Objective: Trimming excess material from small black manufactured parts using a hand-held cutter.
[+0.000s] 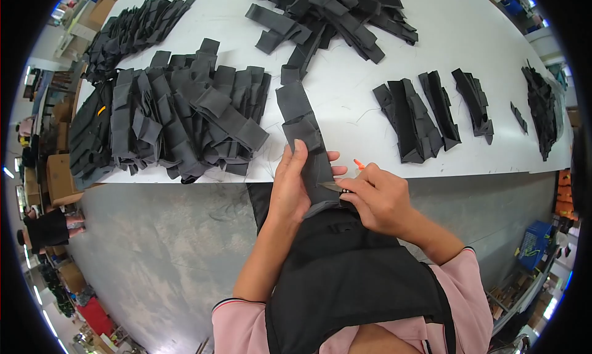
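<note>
Closely gripped in my left hand [290, 184]: a dark grey fabric strip [300, 104], thumb flat on its face, the other fingers mostly hidden behind it, two fingertips showing past its right edge. Strip runs from the table [468, 43] toward me, over the near edge; its lower end is hard to separate from my black apron [351, 274].

Right hand [383, 200] closed around a small metal-bladed tool [330, 186], blade lying at the strip. Most of the handle is covered by my fingers; an orange bit [359, 164] shows above the knuckles, and I cannot tell whether it belongs to the tool. Whether the blade touches cloth, also unclear.

Left side of table: large overlapping pile [185, 117], lower layers buried. Far heap [345, 15] cut off by the top of view. Right: small stacks [410, 120], then a dark bundle [541, 113] near the rim, details blurred.
</note>
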Tool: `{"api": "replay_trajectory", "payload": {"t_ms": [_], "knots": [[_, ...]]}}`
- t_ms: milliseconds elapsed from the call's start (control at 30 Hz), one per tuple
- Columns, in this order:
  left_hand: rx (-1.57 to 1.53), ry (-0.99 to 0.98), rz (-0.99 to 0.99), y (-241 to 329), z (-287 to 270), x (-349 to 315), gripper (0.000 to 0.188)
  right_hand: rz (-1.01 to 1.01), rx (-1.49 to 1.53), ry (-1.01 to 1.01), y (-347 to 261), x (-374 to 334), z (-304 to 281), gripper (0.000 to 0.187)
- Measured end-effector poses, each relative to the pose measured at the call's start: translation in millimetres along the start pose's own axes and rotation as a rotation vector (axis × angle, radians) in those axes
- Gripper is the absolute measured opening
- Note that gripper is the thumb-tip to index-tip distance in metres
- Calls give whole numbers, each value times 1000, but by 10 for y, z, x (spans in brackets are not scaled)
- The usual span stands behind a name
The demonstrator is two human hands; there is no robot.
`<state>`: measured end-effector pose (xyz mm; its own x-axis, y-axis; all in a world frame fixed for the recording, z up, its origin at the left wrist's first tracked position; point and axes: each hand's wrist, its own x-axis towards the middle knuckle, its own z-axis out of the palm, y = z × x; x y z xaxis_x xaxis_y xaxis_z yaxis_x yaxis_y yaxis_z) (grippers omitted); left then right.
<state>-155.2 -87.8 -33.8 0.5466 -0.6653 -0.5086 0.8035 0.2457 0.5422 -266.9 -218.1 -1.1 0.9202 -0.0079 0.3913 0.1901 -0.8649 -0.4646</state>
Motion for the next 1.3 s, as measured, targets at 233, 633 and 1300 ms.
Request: {"api": "replay_trajectory", "payload": {"t_ms": [233,633,1300], "knots": [[7,-4,-10,6,6,-79,45,204,273,94,-8,11,-47,28],[298,-81,-53,-98,75,-442,63,197,312,194,302,59,444,29],[1287,-183,729,-186,-149,-393,34,1002,1420,-234,417,80,651,13]]}}
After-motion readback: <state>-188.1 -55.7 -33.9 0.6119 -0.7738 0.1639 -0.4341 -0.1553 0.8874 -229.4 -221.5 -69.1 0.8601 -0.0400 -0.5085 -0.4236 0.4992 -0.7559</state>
